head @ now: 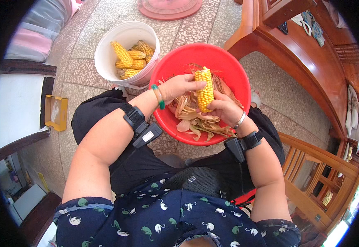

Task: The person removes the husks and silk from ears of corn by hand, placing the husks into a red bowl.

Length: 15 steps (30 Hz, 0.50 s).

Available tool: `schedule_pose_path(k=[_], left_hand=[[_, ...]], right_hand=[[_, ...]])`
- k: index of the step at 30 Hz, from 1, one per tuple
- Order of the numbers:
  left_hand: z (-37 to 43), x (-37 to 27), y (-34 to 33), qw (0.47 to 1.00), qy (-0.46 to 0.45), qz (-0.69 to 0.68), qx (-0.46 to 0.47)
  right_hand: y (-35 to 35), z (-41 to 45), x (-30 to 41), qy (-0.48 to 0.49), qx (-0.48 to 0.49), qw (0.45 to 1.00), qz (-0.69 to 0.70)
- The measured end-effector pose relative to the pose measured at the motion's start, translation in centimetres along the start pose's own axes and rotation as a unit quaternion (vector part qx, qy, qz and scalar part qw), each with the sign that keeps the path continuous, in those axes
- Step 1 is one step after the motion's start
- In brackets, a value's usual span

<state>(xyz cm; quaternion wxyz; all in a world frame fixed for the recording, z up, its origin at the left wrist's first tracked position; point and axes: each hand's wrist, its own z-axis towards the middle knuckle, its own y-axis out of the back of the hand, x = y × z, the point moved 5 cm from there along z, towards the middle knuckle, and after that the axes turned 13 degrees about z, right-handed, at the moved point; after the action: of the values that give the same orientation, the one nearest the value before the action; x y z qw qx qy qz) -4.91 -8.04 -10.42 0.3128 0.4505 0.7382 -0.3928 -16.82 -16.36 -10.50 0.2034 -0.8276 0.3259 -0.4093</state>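
Observation:
An ear of yellow corn (204, 92), bare of its husk, is held nearly upright between both hands. My left hand (179, 87) grips it from the left, the thumb pressed on the kernels near the top. From the lower right, my right hand (224, 108) holds its lower end. Beneath the corn stands a red plastic basin (228, 66), with dry corn husks (191, 119) lying inside it. To the basin's upper left, a white plastic bucket (105, 63) contains several husked ears of corn (130, 58).
A wooden bench (290, 61) with a curved leg runs along the right, bearing some small items. A wooden chair (312, 179) stands at lower right. A yellow box (56, 112) is on the terrazzo floor (83, 69) at left. A pink round mat (170, 9) lies ahead.

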Motion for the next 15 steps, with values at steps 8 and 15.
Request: schedule_pose_path(k=[8, 15], left_hand=[[0.2, 0.8, 0.5, 0.997, -0.055, 0.048, 0.005], [0.4, 1.2, 0.3, 0.995, -0.061, 0.079, 0.016]], right_hand=[[0.5, 0.5, 2.4, 0.126, -0.075, 0.971, -0.191], [2.7, 1.1, 2.7, 0.202, -0.154, 0.941, -0.223]])
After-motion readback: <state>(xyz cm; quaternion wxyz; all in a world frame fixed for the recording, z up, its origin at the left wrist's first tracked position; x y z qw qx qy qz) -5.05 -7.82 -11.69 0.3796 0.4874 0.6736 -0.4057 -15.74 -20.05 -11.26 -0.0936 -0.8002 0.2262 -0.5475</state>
